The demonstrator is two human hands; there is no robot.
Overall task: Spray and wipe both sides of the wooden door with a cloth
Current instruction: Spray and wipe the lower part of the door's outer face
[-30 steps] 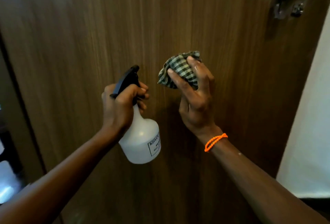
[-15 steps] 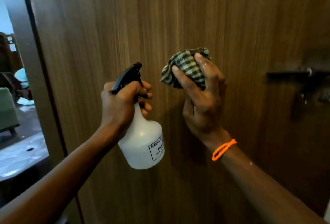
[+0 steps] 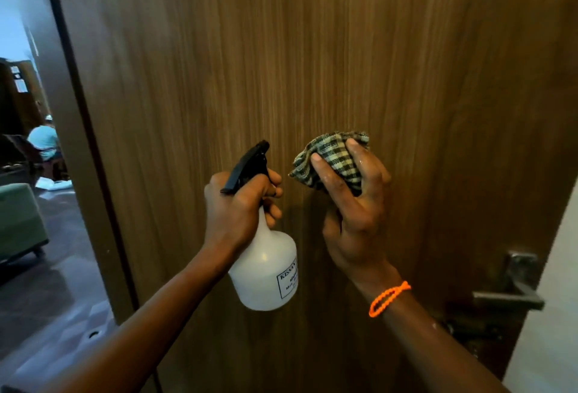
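Note:
The brown wooden door (image 3: pixel 312 57) fills most of the head view, close in front of me. My left hand (image 3: pixel 237 208) grips the neck of a white spray bottle (image 3: pixel 266 270) with a black trigger head, its nozzle pointing up at the door. My right hand (image 3: pixel 353 205), with an orange band at the wrist, holds a bunched green checked cloth (image 3: pixel 328 161) against the door face, just right of the bottle.
A metal lever handle (image 3: pixel 513 292) sits at the door's lower right, beside a pale wall (image 3: pixel 556 314). Left of the door's edge (image 3: pixel 81 142) lies an open room with a dark floor, a green seat (image 3: pixel 18 220) and a seated person (image 3: pixel 43 139) far back.
My view has risen and swung left, so the door handle slid down to the lower right and the room at left came into view. Both hands keep their holds near the door.

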